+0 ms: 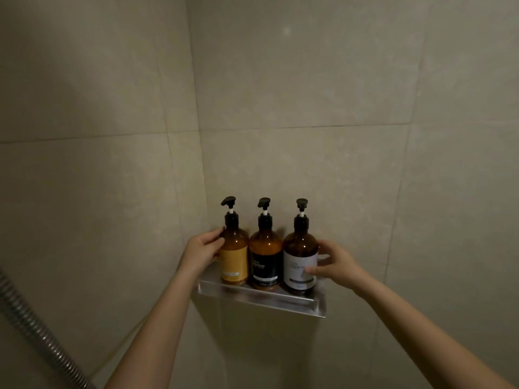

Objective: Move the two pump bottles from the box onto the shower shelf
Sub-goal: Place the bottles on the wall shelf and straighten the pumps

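- 3 amber pump bottles stand upright in a row on the shower shelf (261,297), tucked into the tiled corner, shoulders touching or nearly so.
- My left hand (202,251) curls around the yellow-label bottle (234,255) at the left end; fingers (217,234) partly closed on its shoulder and side, in contact. Looks like steadying or nudging, not lifting, since the base sits on the shelf.
- My right hand (335,263) cups the white-label bottle (300,259) at the right end; thumb on the label front, the rest wrapped behind, loosely closed on it.
- The dark-label bottle (265,262) in the middle is untouched.
- Both outer bottles held from the outside, I'd guess to press the row together so all 3 fit behind the shelf's front lip.
- The box isn't in view.
- Judgement: placing is basically done, only squaring up and letting go left.
- Risk: narrow shelf, tall pumps; a hard push could tip one over the lip.
- Shower hose (33,327) hangs at lower left, well apart.
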{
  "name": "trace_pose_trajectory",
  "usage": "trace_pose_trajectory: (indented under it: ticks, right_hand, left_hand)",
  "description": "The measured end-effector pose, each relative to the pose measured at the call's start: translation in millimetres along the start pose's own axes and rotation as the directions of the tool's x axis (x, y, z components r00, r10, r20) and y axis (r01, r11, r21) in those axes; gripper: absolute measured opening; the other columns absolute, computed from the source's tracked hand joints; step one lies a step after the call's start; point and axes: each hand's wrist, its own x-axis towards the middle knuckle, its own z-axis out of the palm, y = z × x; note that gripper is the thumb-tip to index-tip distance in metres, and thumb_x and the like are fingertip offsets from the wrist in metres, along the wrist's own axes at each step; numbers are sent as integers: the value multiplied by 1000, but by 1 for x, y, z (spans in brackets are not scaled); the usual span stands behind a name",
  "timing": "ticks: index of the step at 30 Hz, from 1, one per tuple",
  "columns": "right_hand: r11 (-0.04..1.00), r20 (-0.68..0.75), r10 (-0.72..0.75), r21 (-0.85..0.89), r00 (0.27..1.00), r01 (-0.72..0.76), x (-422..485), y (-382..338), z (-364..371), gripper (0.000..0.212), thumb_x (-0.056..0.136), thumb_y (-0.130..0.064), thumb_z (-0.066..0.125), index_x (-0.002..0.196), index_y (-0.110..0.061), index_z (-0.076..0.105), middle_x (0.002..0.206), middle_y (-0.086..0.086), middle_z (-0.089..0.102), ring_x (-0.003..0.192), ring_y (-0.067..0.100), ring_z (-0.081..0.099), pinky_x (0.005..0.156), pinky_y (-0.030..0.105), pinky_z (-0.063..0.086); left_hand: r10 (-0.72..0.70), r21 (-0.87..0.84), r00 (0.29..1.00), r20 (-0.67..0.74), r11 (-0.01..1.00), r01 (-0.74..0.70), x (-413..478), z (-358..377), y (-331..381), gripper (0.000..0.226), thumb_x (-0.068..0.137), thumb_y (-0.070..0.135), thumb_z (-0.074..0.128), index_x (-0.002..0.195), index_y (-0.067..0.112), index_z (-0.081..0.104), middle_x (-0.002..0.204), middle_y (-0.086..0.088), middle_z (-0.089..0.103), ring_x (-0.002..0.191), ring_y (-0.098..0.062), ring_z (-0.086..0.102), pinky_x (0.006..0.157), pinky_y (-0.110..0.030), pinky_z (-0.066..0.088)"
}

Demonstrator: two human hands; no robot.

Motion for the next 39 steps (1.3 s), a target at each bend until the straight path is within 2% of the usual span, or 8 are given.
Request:
trace_pose_trajectory:
  ticks: [3, 8, 12, 17, 22, 29, 39]
  right_hand:
    - [1000, -18, 0, -25, 1000, -1, 1, 2, 1, 71, 71, -8, 79, 133, -13, 46, 127, 10, 56, 104, 25, 61, 86, 39, 54]
    - [1000, -39, 0, -23, 999, -1, 3, 7, 5, 70, 73, -9, 77, 134, -13, 44, 128, 9, 54, 107, 23, 58, 82, 31, 52]
    - [999, -56, -8, -48, 998, 5, 2, 12, 5, 67, 73, -13, 77, 132, -15, 46, 125, 6, 56, 95, 13, 55, 74, 24, 50]
    - [998, -101, -10, -64, 995, 3, 3, 13, 11, 66, 70, -16, 80, 129, -15, 48, 120, 4, 58, 91, 11, 54, 62, 14, 43]
    - [999, -112, -15, -37, 994, 10, 4, 16, 13, 67, 69, -15, 81, 128, -15, 49, 120, 6, 58, 90, 13, 56, 59, 13, 44]
    - [1000, -146, -6, 10, 989, 8, 4, 17, 17, 68, 66, -15, 83, 125, -15, 50, 116, 3, 59, 93, 16, 58, 76, 28, 54]
    - [999, -152, -18, 29, 988, 22, 2, 17, 18, 68, 67, -15, 82, 127, -15, 49, 117, 4, 58, 94, 17, 58, 76, 28, 53]
  left_hand:
    - [7, 1, 1000, -17, 1000, -7, -1, 0, 0, 39, 89, 6, 56, 128, 10, 54, 116, -3, 62, 100, -15, 57, 85, -30, 47]
    - [45, 39, 998, -39, 998, -43, -1, 0, -3, 39, 89, 8, 56, 129, 10, 54, 127, -7, 59, 110, -19, 56, 92, -34, 48]
    - [69, 72, 997, -37, 995, -67, -1, 0, -4, 40, 90, 9, 56, 129, 9, 53, 133, -8, 55, 119, -22, 53, 103, -43, 42]
    - [76, 88, 996, -43, 993, -72, -1, 1, -4, 40, 89, 9, 57, 129, 9, 54, 133, -9, 55, 121, -22, 52, 103, -44, 43]
    - [66, 66, 997, -29, 996, -64, -2, 0, -4, 41, 90, 11, 57, 130, 11, 53, 135, -8, 54, 122, -22, 50, 101, -41, 44]
    - [63, 80, 998, -30, 995, -60, -4, 0, -4, 41, 90, 13, 56, 131, 13, 52, 137, -7, 53, 125, -22, 48, 106, -45, 40]
    - [62, 73, 998, -31, 996, -60, -4, 2, -4, 41, 91, 12, 54, 132, 11, 50, 136, -8, 52, 124, -23, 49, 104, -41, 41]
